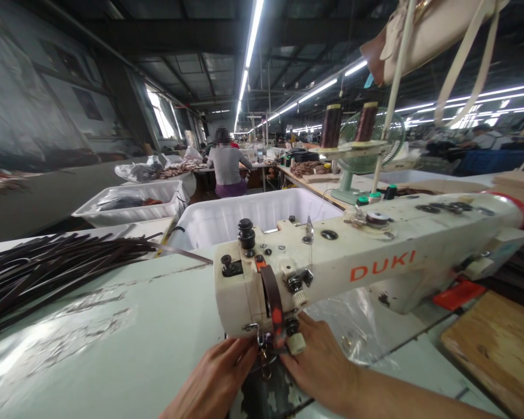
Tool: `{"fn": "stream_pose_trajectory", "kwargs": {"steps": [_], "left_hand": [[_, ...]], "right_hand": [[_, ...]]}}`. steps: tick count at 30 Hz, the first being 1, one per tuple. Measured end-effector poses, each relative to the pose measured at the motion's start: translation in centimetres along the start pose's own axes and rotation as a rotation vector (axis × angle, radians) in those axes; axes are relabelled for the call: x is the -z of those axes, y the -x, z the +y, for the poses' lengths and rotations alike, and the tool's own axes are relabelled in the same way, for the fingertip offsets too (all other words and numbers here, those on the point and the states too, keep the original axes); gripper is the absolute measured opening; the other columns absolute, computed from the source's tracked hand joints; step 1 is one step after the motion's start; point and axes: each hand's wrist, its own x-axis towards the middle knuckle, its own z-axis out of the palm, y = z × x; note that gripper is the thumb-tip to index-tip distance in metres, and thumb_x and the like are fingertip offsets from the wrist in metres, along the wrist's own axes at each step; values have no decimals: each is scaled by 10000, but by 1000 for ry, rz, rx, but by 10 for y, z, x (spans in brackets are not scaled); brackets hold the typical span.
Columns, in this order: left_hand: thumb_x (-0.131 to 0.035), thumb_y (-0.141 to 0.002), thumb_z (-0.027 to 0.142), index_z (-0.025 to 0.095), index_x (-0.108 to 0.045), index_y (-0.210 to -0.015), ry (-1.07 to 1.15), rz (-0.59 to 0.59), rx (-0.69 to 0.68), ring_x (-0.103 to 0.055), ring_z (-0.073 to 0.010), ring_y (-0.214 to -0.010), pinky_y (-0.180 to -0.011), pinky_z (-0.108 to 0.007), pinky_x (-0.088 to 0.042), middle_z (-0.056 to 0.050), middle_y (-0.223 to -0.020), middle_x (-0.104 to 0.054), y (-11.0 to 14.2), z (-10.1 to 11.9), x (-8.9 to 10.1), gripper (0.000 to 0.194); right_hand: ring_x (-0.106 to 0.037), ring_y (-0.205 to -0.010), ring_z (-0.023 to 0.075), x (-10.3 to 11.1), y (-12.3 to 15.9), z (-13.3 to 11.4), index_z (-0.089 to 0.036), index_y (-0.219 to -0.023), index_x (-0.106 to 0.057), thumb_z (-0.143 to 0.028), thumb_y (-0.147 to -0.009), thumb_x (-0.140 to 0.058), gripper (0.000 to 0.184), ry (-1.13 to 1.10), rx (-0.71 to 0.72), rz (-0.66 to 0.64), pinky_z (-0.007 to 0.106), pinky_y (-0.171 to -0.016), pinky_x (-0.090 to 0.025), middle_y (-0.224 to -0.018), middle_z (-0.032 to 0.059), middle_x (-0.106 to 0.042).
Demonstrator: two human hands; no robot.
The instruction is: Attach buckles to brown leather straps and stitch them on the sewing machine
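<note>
A cream sewing machine (332, 270) marked DUKI stands before me. My left hand (220, 375) is at the left of its needle area, fingers closed in a pinch. On the other side my right hand (321, 361) reaches under the machine head, fingers bent and partly hidden behind it. Between the fingertips lies a small dark piece, mostly covered, so what each hand grips is unclear. A small gold-coloured metal clasp (266, 368) shows just below the needle area. A dark brown strap (271, 291) loops down the front of the machine head.
Dark strips (61, 270) lie piled at the left on the pale green table (157, 326). Behind the machine is a white bin (262, 203). A clear plastic bag (353, 326) and a wooden board (498, 355) are at the right. A person (227, 166) sits farther off.
</note>
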Motion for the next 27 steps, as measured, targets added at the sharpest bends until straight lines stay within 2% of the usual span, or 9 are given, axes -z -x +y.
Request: {"fn": "stream_pose_trajectory", "kwargs": {"steps": [2,5,7,9,14,18,21,24,27], "left_hand": [[-402,-916,153,197,-530,-1220,46,11,46,-657,-196,-907,-780,-274,-558,-66,-1057,-677,-1,-1,1,332],[-442,-923,205,228,-643,-984,163,65,213,-667,-155,-814,-712,-224,-550,-15,-897,-704,-4,-5,1,212],[-490,-906,246,229,-656,-897,197,99,326,-663,-149,-787,-700,-220,-548,-1,-847,-700,-6,-9,1,167],[-482,-905,259,217,-645,-890,179,103,361,-655,-161,-781,-704,-247,-549,-11,-845,-694,-8,-13,1,169],[-384,-918,165,221,-609,-946,152,-45,182,-635,-161,-861,-847,-281,-498,-8,-892,-690,-13,-13,8,234],[-368,-910,129,204,-581,-913,94,-74,135,-617,-159,-912,-903,-297,-468,-16,-917,-672,-17,-6,16,226],[-362,-903,118,191,-576,-872,53,-36,126,-611,-177,-900,-944,-361,-451,-34,-870,-660,-19,-3,19,228],[-354,-905,111,187,-581,-867,25,-20,122,-607,-184,-885,-942,-381,-453,-44,-885,-653,-18,-3,17,243],[-352,-920,127,192,-585,-932,17,-24,122,-603,-179,-908,-900,-340,-479,-49,-962,-650,-17,-5,16,242]], "right_hand": [[-539,-984,236,-5,-1,1,-211,-978,-619,-208,-855,-529,152,-3,-14,-9,315,-735,-470,-1005,67,-646],[-533,-978,244,-11,-3,3,-194,-966,-631,-208,-840,-496,185,3,-63,-48,335,-751,-463,-1002,87,-645],[-537,-973,252,-11,-5,4,-187,-926,-639,-217,-819,-493,184,-1,-103,-93,346,-747,-461,-995,90,-642],[-538,-982,250,-8,-8,4,-195,-905,-643,-214,-794,-504,179,-29,-110,-129,347,-754,-457,-993,76,-641],[-540,-990,214,5,-6,1,-243,-963,-629,-223,-790,-558,188,-97,-18,-91,317,-781,-443,-1039,28,-634],[-578,-863,184,7,5,-6,-209,-1068,-567,-316,-917,-513,193,49,323,-88,283,-641,-428,-971,43,-631],[-576,-759,171,4,9,-10,-146,-976,-553,-191,-951,-455,111,199,510,-86,286,-564,-391,-803,43,-600],[-570,-754,183,3,7,-12,-129,-942,-541,-87,-887,-503,79,284,551,-119,297,-565,-395,-815,56,-593],[-568,-709,183,9,3,-16,-139,-940,-532,-95,-848,-547,103,292,470,-162,300,-558,-401,-837,55,-607]]}}
